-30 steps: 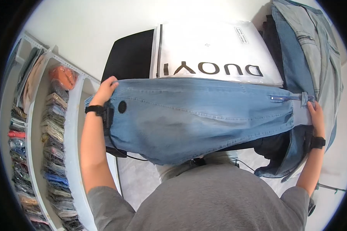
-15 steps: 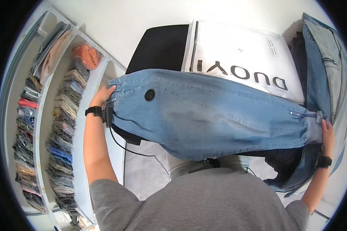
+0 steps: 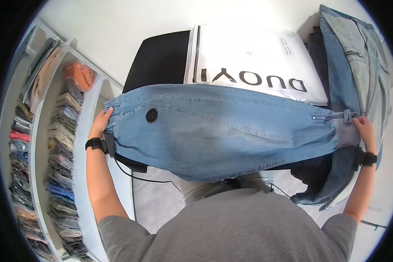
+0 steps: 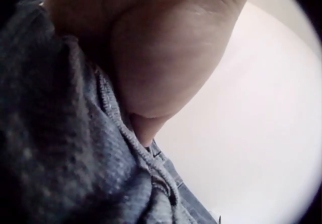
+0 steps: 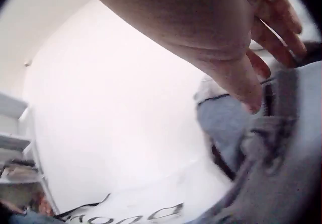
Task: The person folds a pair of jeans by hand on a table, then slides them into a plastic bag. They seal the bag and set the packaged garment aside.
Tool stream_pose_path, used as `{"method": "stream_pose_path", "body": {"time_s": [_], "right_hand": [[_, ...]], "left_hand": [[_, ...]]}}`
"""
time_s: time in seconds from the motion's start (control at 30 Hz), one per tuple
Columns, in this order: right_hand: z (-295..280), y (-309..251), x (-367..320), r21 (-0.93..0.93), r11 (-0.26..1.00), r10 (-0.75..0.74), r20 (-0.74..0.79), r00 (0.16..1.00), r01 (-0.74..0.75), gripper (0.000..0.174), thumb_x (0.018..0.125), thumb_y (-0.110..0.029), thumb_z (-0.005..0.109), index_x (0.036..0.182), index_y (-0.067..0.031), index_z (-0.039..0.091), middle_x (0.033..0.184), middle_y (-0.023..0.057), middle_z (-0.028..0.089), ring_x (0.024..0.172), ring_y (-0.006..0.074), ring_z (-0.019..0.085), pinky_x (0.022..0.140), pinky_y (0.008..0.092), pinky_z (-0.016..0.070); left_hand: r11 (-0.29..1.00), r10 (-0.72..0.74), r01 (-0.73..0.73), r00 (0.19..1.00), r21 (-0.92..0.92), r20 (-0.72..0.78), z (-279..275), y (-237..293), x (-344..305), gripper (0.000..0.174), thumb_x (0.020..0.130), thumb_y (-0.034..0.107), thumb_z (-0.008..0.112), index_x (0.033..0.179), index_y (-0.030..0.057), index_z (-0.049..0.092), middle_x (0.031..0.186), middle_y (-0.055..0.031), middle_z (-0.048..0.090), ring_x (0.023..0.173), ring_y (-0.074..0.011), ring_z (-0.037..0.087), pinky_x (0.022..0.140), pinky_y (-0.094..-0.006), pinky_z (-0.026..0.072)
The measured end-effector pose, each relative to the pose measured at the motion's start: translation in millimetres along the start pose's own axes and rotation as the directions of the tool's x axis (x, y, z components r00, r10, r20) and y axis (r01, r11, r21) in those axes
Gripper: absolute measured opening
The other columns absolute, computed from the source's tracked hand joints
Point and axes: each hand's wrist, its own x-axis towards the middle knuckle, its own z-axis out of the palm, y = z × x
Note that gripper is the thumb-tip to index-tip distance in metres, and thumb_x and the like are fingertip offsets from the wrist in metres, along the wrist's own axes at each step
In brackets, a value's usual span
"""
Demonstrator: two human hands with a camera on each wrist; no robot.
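A pair of blue jeans (image 3: 231, 126) lies stretched sideways across the front of the table, with a round dark patch (image 3: 151, 115) near its gathered waist. My left hand (image 3: 101, 123) grips that waist end, thumb on top. In the left wrist view, denim (image 4: 110, 148) with a cord-like edge presses against the base of the thumb; the fingertips are hidden. At the narrow grey cuff (image 3: 348, 134), my right hand (image 3: 365, 130) touches the edge beside a small strap tab (image 3: 347, 117). The right wrist view shows its fingers (image 5: 276, 43) extended and spread, with the thumb against the cloth.
Behind the jeans lies a white plastic bag (image 3: 249, 52) printed DUOYI, beside a black surface (image 3: 159, 61). More denim garments (image 3: 358, 56) are heaped at the right. Shelves (image 3: 39, 126) on the left hold stacks of bagged clothes. A black cable (image 3: 155, 180) runs from the left wrist.
My left hand has moved outward from over the waist to its end, uncovering the gathered edge. The right hand stays at the cuff. The head view swings one way and back.
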Motion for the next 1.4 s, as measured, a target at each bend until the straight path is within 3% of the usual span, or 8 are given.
{"method": "stream_pose_path", "body": {"time_s": [0.13, 0.2, 0.3, 0.8, 0.93, 1.03, 1.23, 1.4], "right_hand": [[22, -123, -48, -0.209, 0.857, -0.514, -0.415, 0.751, 0.471, 0.025, 0.082, -0.020, 0.065, 0.095, 0.0012, 0.060, 0.097, 0.0187, 0.063, 0.094, 0.0346, 0.060, 0.080, 0.0390, 0.0468], [40, -193, -69, 0.020, 0.878, -0.475, -0.088, 0.876, 0.478, 0.024, 0.080, -0.017, 0.067, 0.097, -0.0008, 0.061, 0.100, 0.0179, 0.063, 0.095, 0.0343, 0.060, 0.082, 0.0390, 0.0474], [109, -228, -50, 0.015, 0.669, -0.743, -0.006, 0.670, 0.743, 0.026, 0.078, -0.018, 0.069, 0.097, -0.0015, 0.062, 0.096, 0.0195, 0.063, 0.091, 0.0359, 0.061, 0.082, 0.0418, 0.0478], [160, -252, -54, -0.127, 0.774, -0.625, 0.009, 0.781, 0.621, 0.029, 0.075, -0.009, 0.068, 0.101, -0.0004, 0.056, 0.104, 0.0241, 0.059, 0.091, 0.0396, 0.059, 0.078, 0.0445, 0.0490], [131, -263, -144, 0.030, 0.507, -0.861, 0.060, 0.504, 0.862, 0.047, 0.077, -0.014, 0.069, 0.120, -0.0053, 0.052, 0.124, 0.0196, 0.052, 0.112, 0.0365, 0.053, 0.094, 0.0435, 0.0448], [147, -266, -192, 0.193, 0.361, -0.915, 0.263, 0.307, 0.912, 0.059, 0.072, -0.016, 0.073, 0.127, -0.0158, 0.051, 0.140, 0.0181, 0.040, 0.131, 0.0379, 0.036, 0.106, 0.0510, 0.0323], [196, -260, -205, 0.058, 0.396, -0.908, 0.171, 0.382, 0.916, 0.053, 0.073, -0.014, 0.072, 0.123, -0.0142, 0.055, 0.135, 0.0168, 0.046, 0.128, 0.0395, 0.040, 0.103, 0.0500, 0.0361], [184, -275, -184, 0.343, 0.503, -0.856, 0.074, 0.511, 0.793, 0.032, 0.085, -0.023, 0.061, 0.113, -0.0080, 0.060, 0.110, 0.0228, 0.061, 0.109, 0.0414, 0.055, 0.090, 0.0471, 0.0456]], "left_hand": [[0.997, -0.003, 0.004, 1.000, 0.079, -0.012, -2, -4, 6, 0.053, 0.094, 0.039, 0.052, 0.123, -0.0060, 0.052, 0.117, -0.0160, 0.061, 0.105, -0.0227, 0.057, 0.093, -0.0331, 0.0409], [0.993, 0.048, -0.048, 0.999, 0.112, 0.002, -2, -7, 11, 0.053, 0.094, 0.038, 0.051, 0.124, -0.0060, 0.051, 0.118, -0.0159, 0.060, 0.106, -0.0228, 0.056, 0.094, -0.0331, 0.0405], [0.997, 0.068, -0.067, 0.997, 0.039, -0.034, 0, -16, 15, 0.052, 0.096, 0.037, 0.049, 0.125, -0.0055, 0.051, 0.120, -0.0152, 0.060, 0.106, -0.0228, 0.057, 0.095, -0.0328, 0.0401], [0.804, 0.410, -0.179, 0.858, 0.567, -0.309, -3, -36, 46, 0.036, 0.093, 0.027, 0.055, 0.111, -0.0039, 0.055, 0.114, -0.0239, 0.059, 0.103, -0.0392, 0.056, 0.092, -0.0408, 0.0429], [0.633, 0.736, -0.557, 0.648, 0.538, -0.195, 13, 55, -68, 0.031, 0.088, 0.020, 0.060, 0.110, -0.0011, 0.058, 0.114, -0.0189, 0.061, 0.108, -0.0346, 0.056, 0.095, -0.0391, 0.0418], [0.652, 0.719, -0.661, 0.695, 0.372, -0.025, 65, 99, -173, 0.024, 0.080, 0.012, 0.066, 0.102, 0.0024, 0.061, 0.103, -0.0156, 0.062, 0.102, -0.0306, 0.057, 0.089, -0.0369, 0.0437], [0.527, 0.761, -0.799, 0.596, 0.291, 0.258, 161, 90, -261, 0.044, 0.067, 0.021, 0.079, 0.103, 0.0051, 0.061, 0.100, -0.0115, 0.057, 0.097, -0.0301, 0.055, 0.086, -0.0386, 0.0428], [0.561, 0.786, -0.670, 0.615, 0.486, -0.059, 218, 83, -275, 0.072, 0.061, 0.036, 0.081, 0.121, 0.0080, 0.053, 0.115, -0.0115, 0.051, 0.110, -0.0311, 0.048, 0.098, -0.0506, 0.0314]]}}
